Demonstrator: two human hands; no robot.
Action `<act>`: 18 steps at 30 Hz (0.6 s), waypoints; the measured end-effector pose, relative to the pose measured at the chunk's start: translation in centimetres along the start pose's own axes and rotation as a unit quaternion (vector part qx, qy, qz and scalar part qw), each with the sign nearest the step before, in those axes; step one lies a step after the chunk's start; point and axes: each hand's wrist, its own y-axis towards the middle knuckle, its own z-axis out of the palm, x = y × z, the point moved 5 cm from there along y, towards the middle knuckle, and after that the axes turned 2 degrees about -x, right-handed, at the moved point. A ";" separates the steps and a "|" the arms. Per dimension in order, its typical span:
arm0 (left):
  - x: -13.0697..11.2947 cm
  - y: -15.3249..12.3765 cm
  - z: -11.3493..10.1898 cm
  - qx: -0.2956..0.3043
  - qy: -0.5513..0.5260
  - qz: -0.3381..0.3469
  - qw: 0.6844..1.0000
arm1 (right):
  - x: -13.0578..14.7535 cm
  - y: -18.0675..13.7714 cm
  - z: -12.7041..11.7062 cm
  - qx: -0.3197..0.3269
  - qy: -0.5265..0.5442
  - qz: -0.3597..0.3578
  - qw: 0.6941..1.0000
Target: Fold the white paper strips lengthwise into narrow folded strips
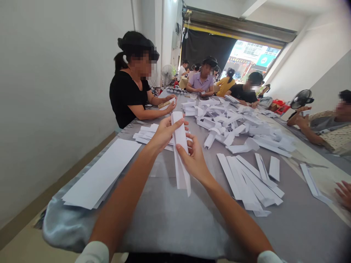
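A long white paper strip [180, 146], folded lengthwise, is held up above the grey tablecloth. My left hand [166, 132] grips its upper part, thumb across the front and fingers behind. Lower down, my right hand [194, 157] has its thumb on the front face and its fingers around the right edge. Below the hands the strip's loose lower end spreads into separate layers. On the left lies a stack of flat white paper sheets [102, 175]. Several folded paper strips [248, 180] lie fanned out on the right.
A big heap of folded paper pieces [227, 122] covers the table's middle. More strips [146, 134] lie beyond my left hand. A person in black [130, 89] works at the left edge; another person's hand [344, 193] rests at far right. The grey tablecloth [164, 223] hangs over the near edge.
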 end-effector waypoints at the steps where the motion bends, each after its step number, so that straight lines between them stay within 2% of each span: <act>1: -0.1 0.0 -0.2 0.001 0.007 0.002 1.000 | 0.1 0.0 0.0 -0.001 -0.008 -0.004 1.000; 4: -0.5 -0.1 -0.8 0.003 0.007 -0.001 1.000 | 0.4 0.0 0.0 0.008 -0.030 -0.004 1.000; 8: -0.9 -0.1 -1.2 0.004 -0.009 -0.001 1.000 | 0.9 0.0 -0.1 0.055 -0.053 0.008 0.997; 12: -1.4 0.1 -1.7 -0.003 -0.022 0.020 1.000 | 1.8 -0.3 -0.5 0.130 -0.111 0.032 0.985; 18: -1.7 0.5 -2.6 -0.054 -0.047 0.043 0.996 | 3.8 -1.2 -1.3 0.249 -0.090 0.108 0.958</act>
